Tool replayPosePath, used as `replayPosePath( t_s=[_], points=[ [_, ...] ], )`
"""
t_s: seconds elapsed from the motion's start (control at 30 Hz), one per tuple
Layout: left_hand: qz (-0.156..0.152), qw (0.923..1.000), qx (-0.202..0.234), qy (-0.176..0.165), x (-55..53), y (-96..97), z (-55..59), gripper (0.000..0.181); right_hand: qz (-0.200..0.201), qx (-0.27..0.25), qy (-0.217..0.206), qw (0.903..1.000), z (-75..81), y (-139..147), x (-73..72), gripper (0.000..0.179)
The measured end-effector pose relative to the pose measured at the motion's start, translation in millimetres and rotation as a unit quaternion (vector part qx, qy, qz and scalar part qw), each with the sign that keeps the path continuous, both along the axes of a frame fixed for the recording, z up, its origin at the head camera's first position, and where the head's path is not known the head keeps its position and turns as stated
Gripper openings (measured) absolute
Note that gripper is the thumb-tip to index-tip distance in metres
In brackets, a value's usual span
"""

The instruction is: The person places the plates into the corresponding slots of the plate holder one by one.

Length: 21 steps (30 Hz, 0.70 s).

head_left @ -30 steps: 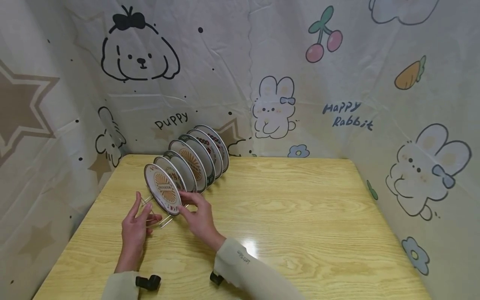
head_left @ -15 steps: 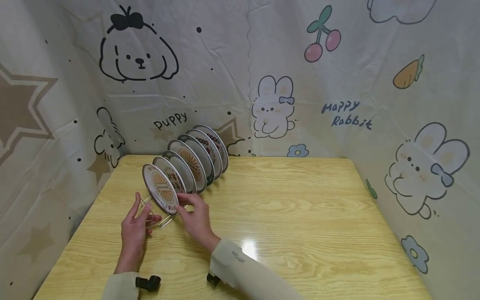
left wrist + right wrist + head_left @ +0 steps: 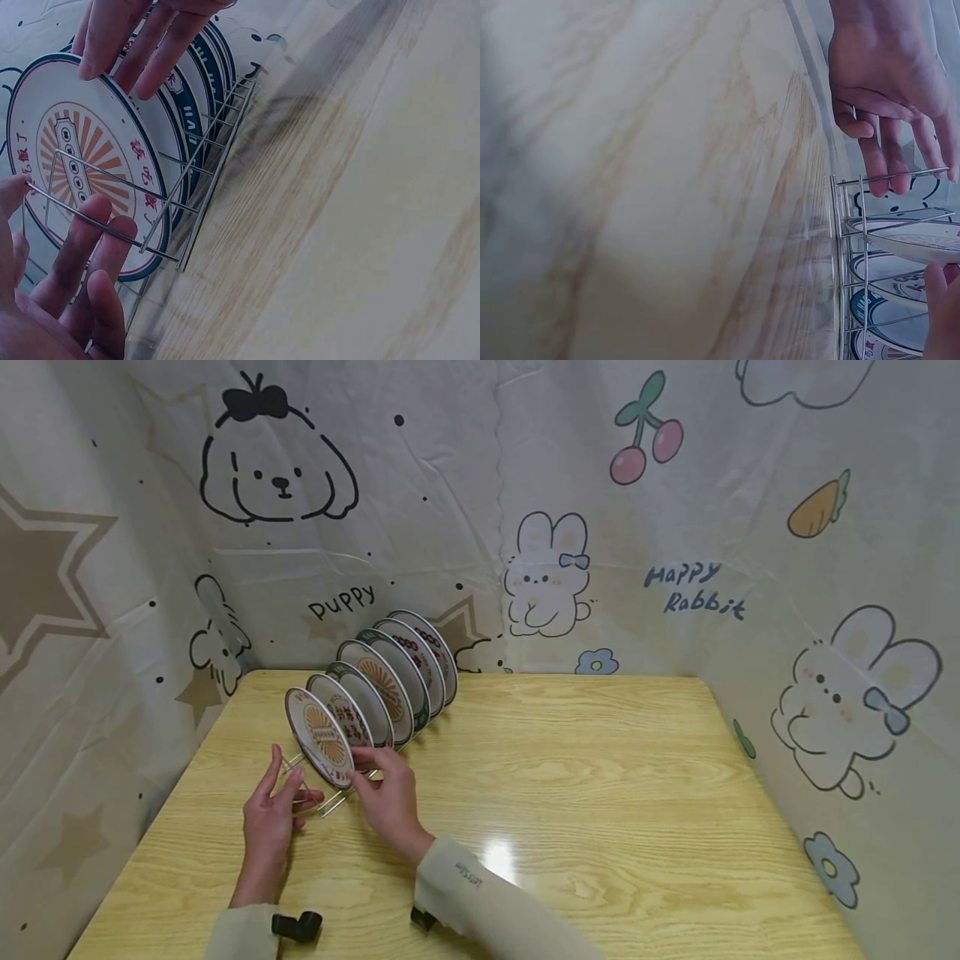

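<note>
A wire dish rack (image 3: 333, 802) at the table's left holds several round plates standing on edge in a row. The nearest plate (image 3: 318, 735), white with a dark rim and an orange sunburst, leans in the rack's near end. My right hand (image 3: 393, 802) pinches this plate's right edge, thumb on its face and fingers behind. My left hand (image 3: 272, 818) grips the rack's near end wire; the left wrist view shows thumb and fingers about the wire, fingertips (image 3: 94, 210) close before the plate's face. Red lettering marks the second plate (image 3: 339, 706).
The wooden table (image 3: 600, 793) extends to the right of the rack. A printed cloth (image 3: 465, 468) with cartoon animals hangs at the back and both sides, close behind the farthest plate (image 3: 442, 652).
My right hand and the nearest plate have shifted slightly left, the plate settling a little more upright against its slot. My left hand stays in place on the rack.
</note>
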<state>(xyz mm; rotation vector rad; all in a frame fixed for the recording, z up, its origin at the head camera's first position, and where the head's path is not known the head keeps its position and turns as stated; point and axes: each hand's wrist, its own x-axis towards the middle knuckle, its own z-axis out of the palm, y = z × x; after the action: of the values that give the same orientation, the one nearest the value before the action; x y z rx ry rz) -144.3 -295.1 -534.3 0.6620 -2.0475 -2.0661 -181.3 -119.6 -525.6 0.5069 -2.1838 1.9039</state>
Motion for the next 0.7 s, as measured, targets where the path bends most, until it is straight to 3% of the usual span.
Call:
replayPosePath(
  t_s=[0.4, 0.7],
  points=[
    [0.002, 1.0, -0.004, 0.001, -0.5, 0.0, 0.7, 0.067, 0.034, -0.019, -0.031, 0.9988, 3.7, 4.6, -0.9, 0.03],
    [0.001, 1.0, -0.007, 0.001, 0.1, 0.4, 0.8, 0.067, 0.036, -0.015, -0.03, 0.9988, 5.8, 6.5, 0.2, 0.03]
  ],
)
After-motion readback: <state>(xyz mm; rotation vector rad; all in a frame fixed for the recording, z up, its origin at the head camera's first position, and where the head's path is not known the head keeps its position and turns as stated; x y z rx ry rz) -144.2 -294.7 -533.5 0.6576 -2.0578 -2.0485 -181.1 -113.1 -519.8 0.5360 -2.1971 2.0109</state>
